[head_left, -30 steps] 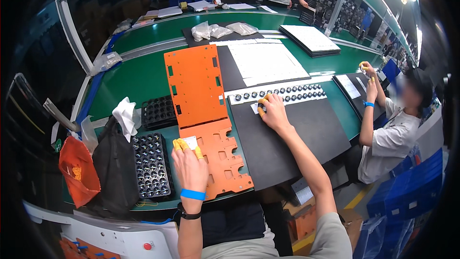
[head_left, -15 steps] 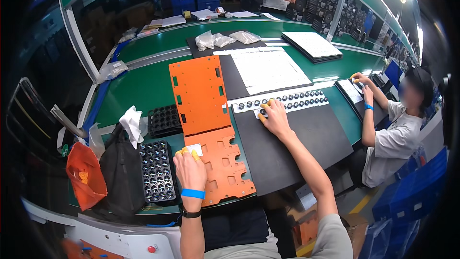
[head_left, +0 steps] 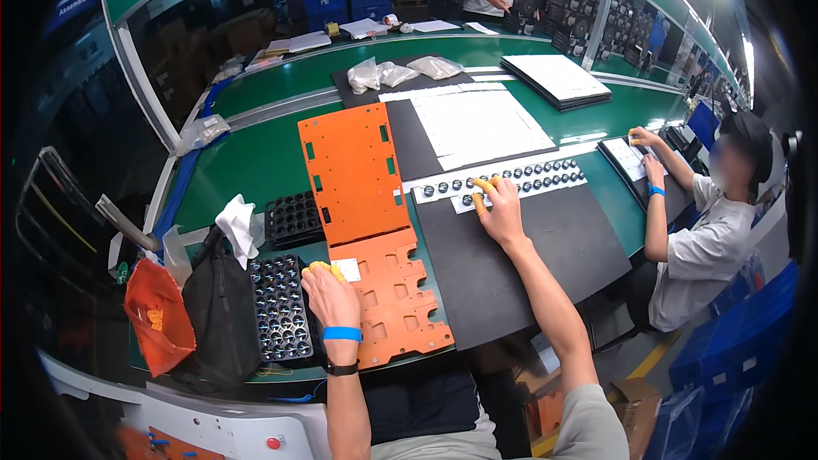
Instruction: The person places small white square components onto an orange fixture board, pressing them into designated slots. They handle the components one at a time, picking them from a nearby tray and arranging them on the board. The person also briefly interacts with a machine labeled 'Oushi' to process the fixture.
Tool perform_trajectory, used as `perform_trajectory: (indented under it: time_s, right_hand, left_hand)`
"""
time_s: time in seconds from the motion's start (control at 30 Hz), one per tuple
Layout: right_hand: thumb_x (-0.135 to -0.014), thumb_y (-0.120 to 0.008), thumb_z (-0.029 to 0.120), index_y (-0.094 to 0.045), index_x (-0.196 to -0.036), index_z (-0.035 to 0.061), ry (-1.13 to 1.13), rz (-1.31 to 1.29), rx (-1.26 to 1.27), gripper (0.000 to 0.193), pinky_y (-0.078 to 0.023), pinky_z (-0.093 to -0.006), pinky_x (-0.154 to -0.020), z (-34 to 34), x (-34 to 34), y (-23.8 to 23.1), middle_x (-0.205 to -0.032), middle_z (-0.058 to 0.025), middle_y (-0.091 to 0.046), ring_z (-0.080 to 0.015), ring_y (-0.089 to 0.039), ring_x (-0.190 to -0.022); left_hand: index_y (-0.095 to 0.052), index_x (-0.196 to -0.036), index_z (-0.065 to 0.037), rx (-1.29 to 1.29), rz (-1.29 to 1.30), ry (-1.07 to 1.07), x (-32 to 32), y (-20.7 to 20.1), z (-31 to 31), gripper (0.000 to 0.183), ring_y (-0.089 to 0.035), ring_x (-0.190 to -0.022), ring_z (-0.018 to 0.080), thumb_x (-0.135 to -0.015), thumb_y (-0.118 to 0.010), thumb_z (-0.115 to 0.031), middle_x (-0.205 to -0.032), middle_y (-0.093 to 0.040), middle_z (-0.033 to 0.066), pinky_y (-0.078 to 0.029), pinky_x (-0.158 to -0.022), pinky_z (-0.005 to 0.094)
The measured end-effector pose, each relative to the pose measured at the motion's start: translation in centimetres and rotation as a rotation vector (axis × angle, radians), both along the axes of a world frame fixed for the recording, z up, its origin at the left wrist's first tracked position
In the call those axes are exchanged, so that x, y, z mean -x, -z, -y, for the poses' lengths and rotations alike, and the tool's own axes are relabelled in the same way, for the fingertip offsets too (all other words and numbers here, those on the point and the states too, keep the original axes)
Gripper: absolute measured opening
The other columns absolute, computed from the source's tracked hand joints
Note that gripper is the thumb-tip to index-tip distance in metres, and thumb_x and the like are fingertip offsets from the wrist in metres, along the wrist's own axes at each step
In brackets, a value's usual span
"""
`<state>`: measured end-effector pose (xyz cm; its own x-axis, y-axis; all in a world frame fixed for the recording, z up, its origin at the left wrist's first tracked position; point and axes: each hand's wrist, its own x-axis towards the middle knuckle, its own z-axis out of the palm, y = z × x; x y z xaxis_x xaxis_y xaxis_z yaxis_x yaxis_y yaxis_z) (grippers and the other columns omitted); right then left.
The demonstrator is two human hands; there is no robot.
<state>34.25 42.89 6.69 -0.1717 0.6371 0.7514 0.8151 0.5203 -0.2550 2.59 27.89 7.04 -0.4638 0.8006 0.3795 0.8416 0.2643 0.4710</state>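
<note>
Yellow covers sit on the fingertips of both my hands. My left hand (head_left: pixel 332 296) is at the left edge of the lower orange fixture panel (head_left: pixel 394 290), fingers curled together beside a small white plate (head_left: pixel 348 269); whatever they may hold is hidden. My right hand (head_left: pixel 501 213) reaches over a white strip (head_left: pixel 460 207) bearing rows of small round black parts (head_left: pixel 534 184). Its thumb and fingers close in at the near row, and what lies between them cannot be made out. Left of my left hand stands a black tray (head_left: pixel 281 307) of shiny round parts.
The upper orange panel (head_left: pixel 354 175) leans back. A black mat (head_left: pixel 528 264) lies under my right forearm. Behind are white sheets (head_left: pixel 481 123) and plastic bags (head_left: pixel 396 72). An orange bag (head_left: pixel 159 315) and dark bag (head_left: pixel 223 315) sit left. A co-worker (head_left: pixel 699 221) works at right.
My left hand has shifted slightly left, off the small white plate, baring more of it. My right hand has slid a little right along the strip, uncovering a round black part in the near row.
</note>
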Motion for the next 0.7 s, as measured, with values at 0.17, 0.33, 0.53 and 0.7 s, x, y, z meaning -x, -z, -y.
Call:
perform_trajectory:
  time_s: [0.17,0.33,0.53,0.7]
  right_hand:
    - [-0.081,-0.073,0.003,-0.07,-0.111,0.0077,-0.046,-0.021,-0.034,0.031,-0.045,-0.041,-0.084,0.6,0.2,-0.7,-0.095,-0.01,-0.061,-0.0304,-0.057,-0.091]
    - [-0.081,-0.073,0.002,-0.07,-0.112,0.0079,-0.296,-0.167,-0.058,0.032,-0.048,-0.0393,-0.077,4.9,4.0,-4.1,-0.094,-0.0098,-0.063,-0.0292,-0.059,-0.086]
    - [-0.079,-0.078,0.016,-0.068,-0.116,0.0023,-0.601,-0.133,-0.047,0.041,-0.051,-0.0404,-0.077,12.7,8.8,-7.5,-0.104,-0.0129,-0.066,-0.031,-0.063,-0.089]
    - [-0.072,-0.082,0.012,-0.068,-0.111,0.0016,-0.545,-0.198,-0.018,0.043,-0.054,-0.0389,-0.075,14.6,9.8,-6.7,-0.103,-0.0125,-0.067,-0.0314,-0.065,-0.089]
  left_hand:
    - [-0.052,-0.098,0.004,-0.22,0.165,0.132,-0.5,-1.8,0.2,0.013,-0.054,-0.094,0.0379,-0.1,-0.053,-0.009,-0.1,-0.054,0.0197,-0.046,-0.083,0.0456]
    - [-0.057,-0.113,-0.002,-0.17,1.023,0.454,-1.7,-3.8,2.2,0.017,-0.056,-0.085,0.0203,-0.106,-0.052,-0.016,-0.097,-0.058,0.0069,-0.048,-0.08,0.034]
    - [-0.055,-0.129,-0.004,-0.075,1.795,0.697,-5.9,-4.9,3.9,0.031,-0.061,-0.101,0.0166,-0.109,-0.044,-0.026,-0.116,-0.063,0.0049,-0.051,-0.089,0.0345]
    - [-0.053,-0.134,-0.004,-0.06,1.954,0.838,-6.7,-3.1,3.5,0.035,-0.058,-0.113,0.0163,-0.11,-0.041,-0.025,-0.121,-0.061,0.0055,-0.049,-0.097,0.0345]
